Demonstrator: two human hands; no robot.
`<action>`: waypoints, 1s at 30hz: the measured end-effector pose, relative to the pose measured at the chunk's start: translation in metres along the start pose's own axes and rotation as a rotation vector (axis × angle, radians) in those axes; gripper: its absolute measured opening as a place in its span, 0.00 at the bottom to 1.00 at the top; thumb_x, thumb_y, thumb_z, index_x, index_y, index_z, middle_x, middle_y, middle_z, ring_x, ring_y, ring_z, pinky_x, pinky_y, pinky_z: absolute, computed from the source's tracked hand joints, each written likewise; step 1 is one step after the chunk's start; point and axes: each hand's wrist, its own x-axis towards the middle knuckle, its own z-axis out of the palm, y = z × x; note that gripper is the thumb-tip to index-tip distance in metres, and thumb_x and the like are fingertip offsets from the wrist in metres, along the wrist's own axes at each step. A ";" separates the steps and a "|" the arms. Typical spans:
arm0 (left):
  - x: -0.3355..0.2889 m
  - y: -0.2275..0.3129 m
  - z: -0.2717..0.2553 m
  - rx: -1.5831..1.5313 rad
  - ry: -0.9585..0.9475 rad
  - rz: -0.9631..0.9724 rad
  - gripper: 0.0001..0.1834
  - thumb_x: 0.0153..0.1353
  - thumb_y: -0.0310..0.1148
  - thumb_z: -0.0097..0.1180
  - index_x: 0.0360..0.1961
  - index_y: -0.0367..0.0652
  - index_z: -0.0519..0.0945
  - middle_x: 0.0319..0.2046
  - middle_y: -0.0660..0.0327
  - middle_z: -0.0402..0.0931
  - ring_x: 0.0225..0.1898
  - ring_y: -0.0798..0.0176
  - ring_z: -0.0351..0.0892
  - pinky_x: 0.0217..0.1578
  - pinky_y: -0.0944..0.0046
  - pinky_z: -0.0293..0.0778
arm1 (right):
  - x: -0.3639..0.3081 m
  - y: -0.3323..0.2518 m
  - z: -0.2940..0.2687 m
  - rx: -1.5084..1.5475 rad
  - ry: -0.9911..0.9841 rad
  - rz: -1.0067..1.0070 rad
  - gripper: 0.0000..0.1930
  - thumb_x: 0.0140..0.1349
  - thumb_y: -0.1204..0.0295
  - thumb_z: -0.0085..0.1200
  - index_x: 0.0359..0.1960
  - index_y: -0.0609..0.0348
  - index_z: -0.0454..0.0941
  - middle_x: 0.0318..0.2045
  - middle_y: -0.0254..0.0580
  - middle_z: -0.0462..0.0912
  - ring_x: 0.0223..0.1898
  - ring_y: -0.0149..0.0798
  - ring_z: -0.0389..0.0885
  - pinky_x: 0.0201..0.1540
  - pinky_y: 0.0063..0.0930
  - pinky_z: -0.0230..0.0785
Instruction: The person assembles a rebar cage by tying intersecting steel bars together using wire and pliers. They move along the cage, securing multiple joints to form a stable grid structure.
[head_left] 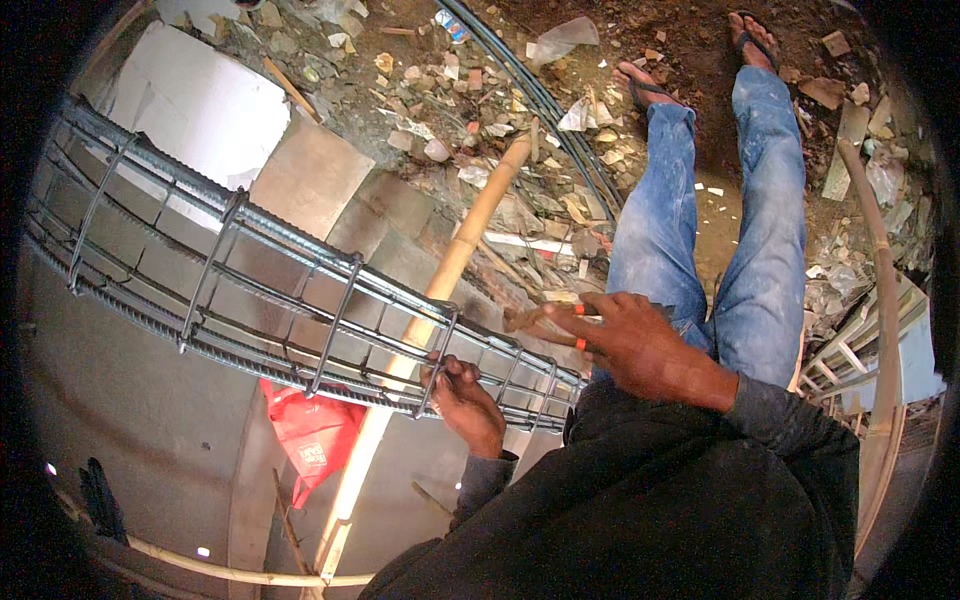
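A long cage of ribbed steel rebar point(290, 240) with square stirrups runs from the far left to my waist. My left hand point(466, 402) is closed on the cage beside one stirrup point(443, 350), its fingers curled among the bars; what else they may pinch is hidden. In my right hand point(645, 350) is a pair of rusty pincers point(530, 320) with orange on the handles. Their head points left, close to the bars near my body. From this angle I cannot tell whether the pincers touch the cage.
A bamboo pole point(482, 210) passes beneath the cage. Below hangs a red bag point(310, 435). Rubble point(440, 130) covers the ground ahead, with dark bars point(530, 90) lying across it. A white board point(200, 110) lies at the left; a wooden pole point(882, 300) stands at the right.
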 end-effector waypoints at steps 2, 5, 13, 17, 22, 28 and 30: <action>-0.001 0.000 0.000 0.011 0.025 0.006 0.17 0.75 0.34 0.46 0.61 0.41 0.71 0.36 0.65 0.72 0.37 0.69 0.69 0.41 0.67 0.66 | -0.001 -0.007 -0.003 -0.050 -0.022 -0.046 0.36 0.70 0.69 0.54 0.78 0.37 0.56 0.61 0.59 0.71 0.56 0.60 0.74 0.59 0.55 0.66; -0.004 -0.001 -0.002 0.018 0.058 0.004 0.17 0.75 0.34 0.47 0.61 0.41 0.70 0.38 0.64 0.73 0.39 0.69 0.71 0.41 0.66 0.68 | -0.006 -0.024 -0.005 -0.082 -0.069 -0.091 0.37 0.69 0.70 0.52 0.79 0.37 0.54 0.65 0.64 0.69 0.59 0.63 0.73 0.62 0.60 0.63; -0.001 -0.006 -0.020 -0.078 0.070 -0.118 0.16 0.77 0.36 0.47 0.59 0.39 0.73 0.42 0.61 0.77 0.41 0.64 0.76 0.45 0.62 0.75 | -0.004 -0.075 -0.002 -0.187 -0.230 -0.072 0.40 0.66 0.72 0.54 0.79 0.41 0.51 0.67 0.71 0.64 0.63 0.67 0.71 0.61 0.69 0.64; 0.000 -0.014 -0.026 0.141 0.025 -0.037 0.15 0.77 0.37 0.48 0.51 0.36 0.78 0.39 0.60 0.78 0.39 0.63 0.78 0.44 0.59 0.75 | -0.004 -0.101 -0.005 -0.089 -0.291 0.014 0.42 0.64 0.74 0.56 0.79 0.42 0.51 0.65 0.72 0.66 0.60 0.70 0.72 0.59 0.67 0.67; 0.004 -0.024 -0.024 -0.007 0.008 -0.062 0.16 0.76 0.31 0.50 0.60 0.37 0.77 0.43 0.61 0.80 0.45 0.68 0.75 0.52 0.64 0.69 | 0.002 -0.117 0.003 -0.030 -0.243 0.031 0.38 0.69 0.67 0.55 0.79 0.40 0.51 0.63 0.66 0.69 0.63 0.69 0.71 0.58 0.74 0.66; 0.002 -0.016 -0.017 0.106 -0.049 -0.008 0.18 0.77 0.30 0.44 0.61 0.34 0.76 0.45 0.60 0.79 0.45 0.67 0.76 0.48 0.63 0.71 | 0.007 -0.127 -0.002 0.034 -0.204 0.010 0.36 0.70 0.68 0.54 0.77 0.52 0.54 0.61 0.70 0.71 0.56 0.74 0.75 0.59 0.60 0.70; 0.001 -0.013 -0.012 0.116 -0.019 0.002 0.18 0.77 0.31 0.43 0.60 0.32 0.75 0.44 0.59 0.79 0.42 0.68 0.74 0.44 0.65 0.70 | 0.005 -0.134 -0.009 -0.050 -0.239 0.090 0.35 0.70 0.68 0.54 0.76 0.56 0.56 0.59 0.71 0.74 0.54 0.74 0.76 0.60 0.59 0.70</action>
